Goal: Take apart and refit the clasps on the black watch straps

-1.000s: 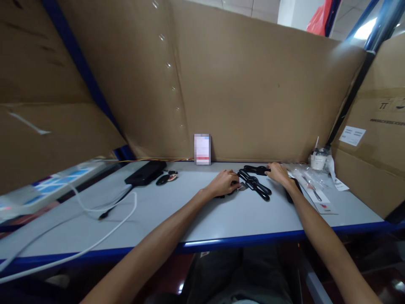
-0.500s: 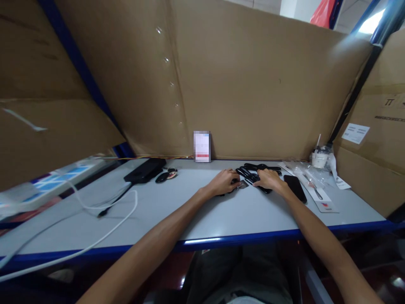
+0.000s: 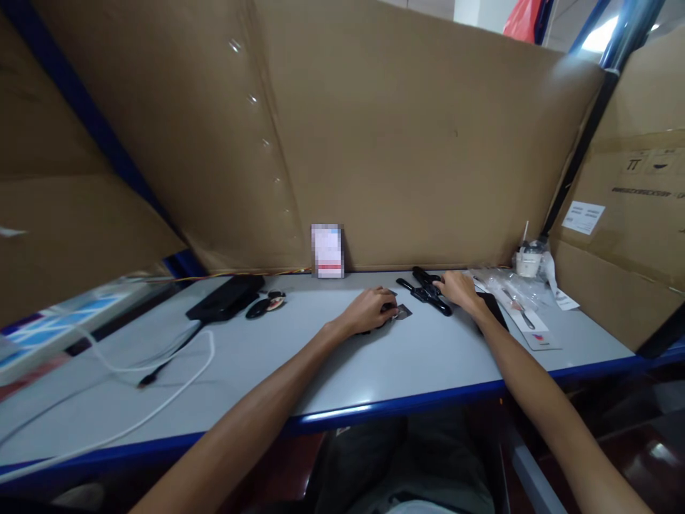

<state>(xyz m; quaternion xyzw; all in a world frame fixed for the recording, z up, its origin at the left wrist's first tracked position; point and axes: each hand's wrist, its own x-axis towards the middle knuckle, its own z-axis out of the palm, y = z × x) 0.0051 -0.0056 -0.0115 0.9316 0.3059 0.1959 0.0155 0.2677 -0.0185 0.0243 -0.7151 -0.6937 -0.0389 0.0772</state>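
Note:
My left hand (image 3: 370,310) rests knuckles up on the grey table (image 3: 300,364), its fingers curled over a small dark part (image 3: 402,311) that I cannot make out. My right hand (image 3: 458,289) lies further right and back, its fingers on a cluster of glossy black elongated pieces (image 3: 428,292). Whether it grips one is unclear. A dark phone (image 3: 493,316) lies under my right wrist.
A black flat device (image 3: 225,299) and small dark fobs (image 3: 263,305) lie at left, with white and black cables (image 3: 160,357). Clear plastic bags and paper strips (image 3: 521,314) lie at right, near a small white jar (image 3: 529,261). Cardboard sheets wall the back and sides.
My right hand moved left onto the black pieces, then back and right with them, gathering them closer to the rear. The left hand stayed put. The camera shifted slightly.

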